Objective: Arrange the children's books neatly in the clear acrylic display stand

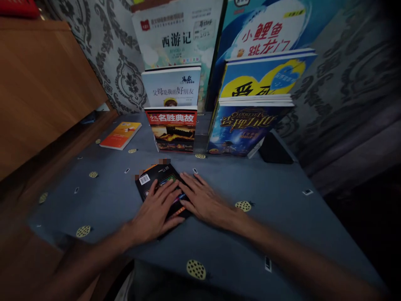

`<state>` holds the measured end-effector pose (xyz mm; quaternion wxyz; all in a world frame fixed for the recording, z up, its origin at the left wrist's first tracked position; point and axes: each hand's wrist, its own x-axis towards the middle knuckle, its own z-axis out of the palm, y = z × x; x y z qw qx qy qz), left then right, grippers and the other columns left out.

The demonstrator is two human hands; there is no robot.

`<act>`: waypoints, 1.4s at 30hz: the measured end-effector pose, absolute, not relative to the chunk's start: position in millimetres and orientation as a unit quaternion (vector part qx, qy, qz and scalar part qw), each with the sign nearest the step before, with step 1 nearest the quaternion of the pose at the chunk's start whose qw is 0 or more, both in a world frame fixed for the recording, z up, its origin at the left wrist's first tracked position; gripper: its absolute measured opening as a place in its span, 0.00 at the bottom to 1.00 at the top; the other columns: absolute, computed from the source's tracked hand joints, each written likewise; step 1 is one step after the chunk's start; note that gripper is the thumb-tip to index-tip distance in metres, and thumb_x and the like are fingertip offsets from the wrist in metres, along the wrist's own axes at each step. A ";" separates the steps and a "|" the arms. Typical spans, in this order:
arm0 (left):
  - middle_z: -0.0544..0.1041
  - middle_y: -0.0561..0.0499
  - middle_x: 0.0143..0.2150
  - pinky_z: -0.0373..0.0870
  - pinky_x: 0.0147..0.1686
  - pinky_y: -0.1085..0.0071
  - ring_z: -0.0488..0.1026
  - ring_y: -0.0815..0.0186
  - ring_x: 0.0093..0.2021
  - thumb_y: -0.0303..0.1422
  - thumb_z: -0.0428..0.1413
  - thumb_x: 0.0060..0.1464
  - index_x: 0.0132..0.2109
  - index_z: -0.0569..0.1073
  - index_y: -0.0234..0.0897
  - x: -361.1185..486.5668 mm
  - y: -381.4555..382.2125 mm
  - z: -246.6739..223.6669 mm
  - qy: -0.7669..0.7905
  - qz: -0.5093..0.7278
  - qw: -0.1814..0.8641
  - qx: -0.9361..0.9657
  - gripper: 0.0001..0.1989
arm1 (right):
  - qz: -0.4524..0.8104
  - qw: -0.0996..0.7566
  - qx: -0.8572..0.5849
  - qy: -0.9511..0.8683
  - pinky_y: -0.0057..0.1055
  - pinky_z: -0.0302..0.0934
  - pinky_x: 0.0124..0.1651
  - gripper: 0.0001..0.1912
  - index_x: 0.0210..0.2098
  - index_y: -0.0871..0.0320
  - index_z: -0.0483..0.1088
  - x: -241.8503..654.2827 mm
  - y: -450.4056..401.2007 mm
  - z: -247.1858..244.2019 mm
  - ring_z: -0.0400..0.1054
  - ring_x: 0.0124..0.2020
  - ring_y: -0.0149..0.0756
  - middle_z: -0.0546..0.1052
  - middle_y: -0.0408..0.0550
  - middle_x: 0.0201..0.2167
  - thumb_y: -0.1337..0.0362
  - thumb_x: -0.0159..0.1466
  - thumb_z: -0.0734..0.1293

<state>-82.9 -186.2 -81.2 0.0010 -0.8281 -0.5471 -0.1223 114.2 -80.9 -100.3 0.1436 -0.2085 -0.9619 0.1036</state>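
A black book [156, 171] with a white barcode label and orange edging lies on the table, turned at a slant. Across its lower middle rests my left hand [159, 207], fingers stretched out and laid on the cover. My right hand [203, 200] reaches in from the right with its fingers extended over the book's right edge, the tips close to my left fingers. Both palms face down. Part of the cover is hidden beneath the hands.
An orange book [121, 136] lies flat at the left. Upright books stand at the back, among them a red-and-black one [176, 130] and a dark blue one [242, 130]. A dark stand [277, 148] is at their right. Pineapple-patterned cloth [266, 184] covers the table.
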 end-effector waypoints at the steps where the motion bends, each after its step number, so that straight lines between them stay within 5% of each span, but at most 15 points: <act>1: 0.65 0.38 0.71 0.51 0.71 0.38 0.57 0.50 0.73 0.49 0.51 0.66 0.68 0.62 0.37 -78.6 -192.8 -83.0 -0.569 -0.116 0.007 -0.814 0.30 | 0.100 0.147 -0.210 -0.961 0.56 0.52 0.72 0.29 0.68 0.65 0.60 114.0 -81.6 -101.0 0.54 0.72 0.52 0.62 0.66 0.70 0.57 0.72 0.61; 5: 0.65 0.37 0.71 0.55 0.67 0.34 0.56 0.44 0.73 0.50 0.50 0.66 0.66 0.65 0.35 -77.8 -205.6 -93.6 -0.652 -0.113 0.034 -0.749 0.30 | 0.091 0.183 -0.225 -0.953 0.57 0.58 0.69 0.27 0.65 0.67 0.64 117.0 -92.1 -99.5 0.60 0.68 0.55 0.68 0.68 0.65 0.58 0.72 0.62; 10: 0.66 0.42 0.71 0.51 0.70 0.41 0.55 0.51 0.74 0.45 0.49 0.68 0.67 0.65 0.41 -115.5 -195.3 -84.4 -0.609 -0.109 -0.031 -0.785 0.25 | 0.133 0.208 -0.242 -0.938 0.57 0.65 0.62 0.27 0.61 0.68 0.69 129.8 -130.7 -90.1 0.64 0.63 0.58 0.72 0.71 0.58 0.55 0.70 0.64; 13: 0.74 0.45 0.64 0.54 0.70 0.47 0.63 0.56 0.70 0.43 0.47 0.69 0.59 0.72 0.44 -141.8 -177.2 -60.5 -0.560 -0.109 -0.128 -0.811 0.19 | 0.178 0.175 -0.193 -0.949 0.57 0.64 0.62 0.28 0.60 0.65 0.69 131.8 -158.5 -81.3 0.62 0.64 0.59 0.71 0.69 0.59 0.52 0.68 0.66; 16: 0.79 0.45 0.56 0.69 0.60 0.59 0.74 0.58 0.59 0.44 0.45 0.69 0.50 0.75 0.41 -146.7 -156.2 -39.0 -0.546 -0.120 -0.170 -0.812 0.18 | 0.187 0.126 -0.058 -0.973 0.55 0.60 0.66 0.27 0.61 0.57 0.69 122.4 -174.1 -73.2 0.60 0.68 0.54 0.69 0.65 0.64 0.49 0.68 0.66; 19: 0.79 0.44 0.47 0.74 0.50 0.60 0.77 0.55 0.49 0.47 0.48 0.67 0.47 0.75 0.39 -124.3 -141.3 -31.6 -0.589 -0.087 -0.102 -0.797 0.18 | 0.171 0.110 0.031 -0.979 0.51 0.57 0.68 0.24 0.60 0.55 0.70 108.0 -171.4 -70.4 0.59 0.69 0.49 0.70 0.61 0.64 0.52 0.69 0.66; 22: 0.77 0.40 0.49 0.75 0.46 0.56 0.73 0.48 0.52 0.47 0.54 0.64 0.50 0.73 0.37 -90.7 -135.4 -35.0 -0.651 -0.024 0.000 -0.759 0.19 | 0.189 0.130 0.060 -0.972 0.43 0.58 0.68 0.16 0.55 0.58 0.73 101.5 -154.9 -73.2 0.65 0.65 0.41 0.75 0.55 0.60 0.60 0.70 0.64; 26: 0.75 0.35 0.52 0.75 0.44 0.55 0.71 0.45 0.55 0.45 0.55 0.63 0.53 0.72 0.34 -60.2 -132.0 -41.4 -0.673 0.042 0.064 -0.736 0.20 | 0.253 0.211 -0.045 -0.943 0.39 0.65 0.60 0.13 0.45 0.59 0.77 112.6 -117.3 -78.8 0.75 0.49 0.38 0.83 0.52 0.43 0.65 0.72 0.60; 32: 0.79 0.36 0.46 0.75 0.36 0.63 0.77 0.49 0.49 0.40 0.50 0.67 0.49 0.73 0.34 -48.6 -126.5 -44.6 -0.680 0.086 0.091 -0.722 0.15 | 0.418 0.364 -0.304 -0.775 0.38 0.69 0.49 0.16 0.53 0.59 0.71 127.8 -45.0 -89.0 0.77 0.42 0.38 0.83 0.51 0.41 0.67 0.70 0.59; 42: 0.83 0.42 0.41 0.68 0.29 0.68 0.82 0.55 0.39 0.39 0.48 0.67 0.45 0.75 0.37 -50.1 -125.8 -39.1 -0.674 0.074 0.105 -0.727 0.14 | 0.491 0.380 -0.257 -0.740 0.44 0.65 0.59 0.19 0.60 0.58 0.64 127.7 -35.3 -90.4 0.76 0.50 0.39 0.83 0.52 0.47 0.67 0.71 0.56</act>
